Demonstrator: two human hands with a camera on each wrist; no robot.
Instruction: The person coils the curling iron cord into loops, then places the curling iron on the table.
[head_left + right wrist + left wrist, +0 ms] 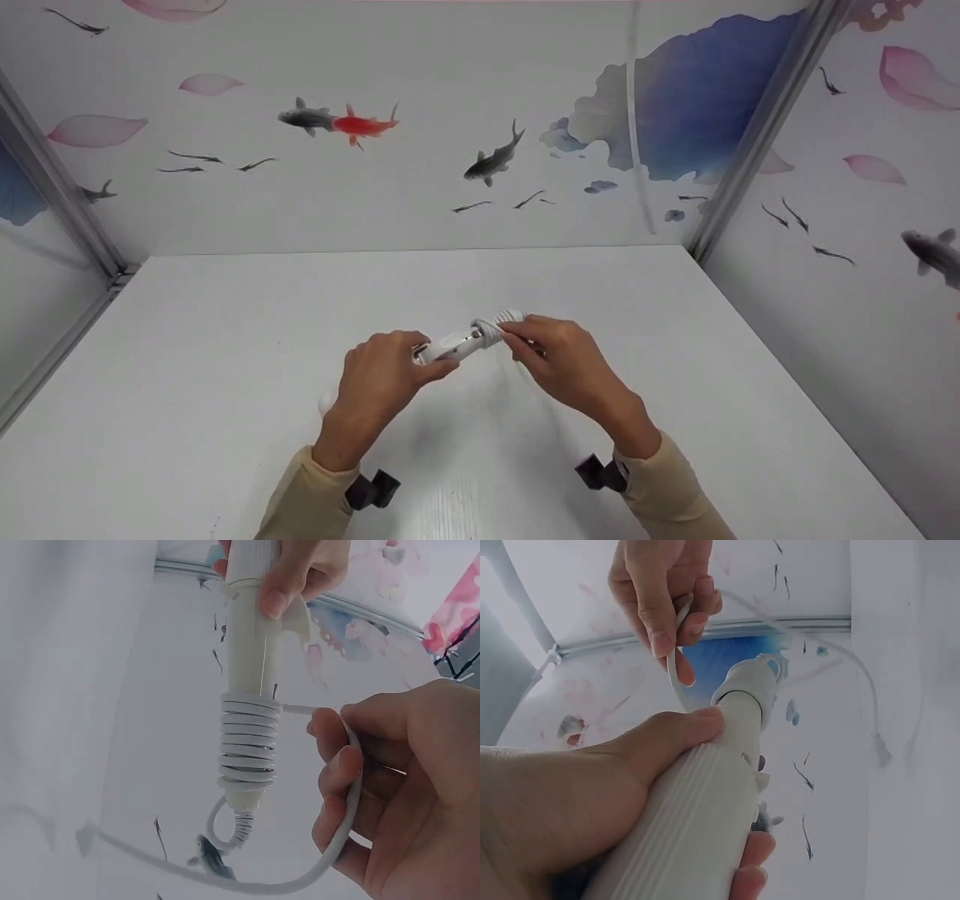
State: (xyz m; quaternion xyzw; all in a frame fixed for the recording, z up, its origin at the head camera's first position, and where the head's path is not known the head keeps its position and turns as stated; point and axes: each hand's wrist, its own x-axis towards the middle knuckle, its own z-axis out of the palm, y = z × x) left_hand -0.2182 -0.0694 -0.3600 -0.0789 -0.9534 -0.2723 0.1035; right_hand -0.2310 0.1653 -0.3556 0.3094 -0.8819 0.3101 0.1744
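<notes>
A white curling iron (456, 346) with a ridged body is held above the table in my left hand (379, 375). In the left wrist view the thumb lies along the body and the fingertips show on its far side. Its white power cord (247, 742) is wound in several snug turns round the narrower handle end. To the right, my right hand (566, 360) holds the loose length of the cord between thumb and curled fingers, beside the turns. A small lever (298, 622) stands out from the body near the left thumb. The left hand hides part of the body.
A white table (480, 465) lies under both hands. Behind it rises a white wall (420, 202) with painted fish and petals, framed by metal posts (765, 127). The cord's free part hangs down to a blurred, tapered end (883, 750).
</notes>
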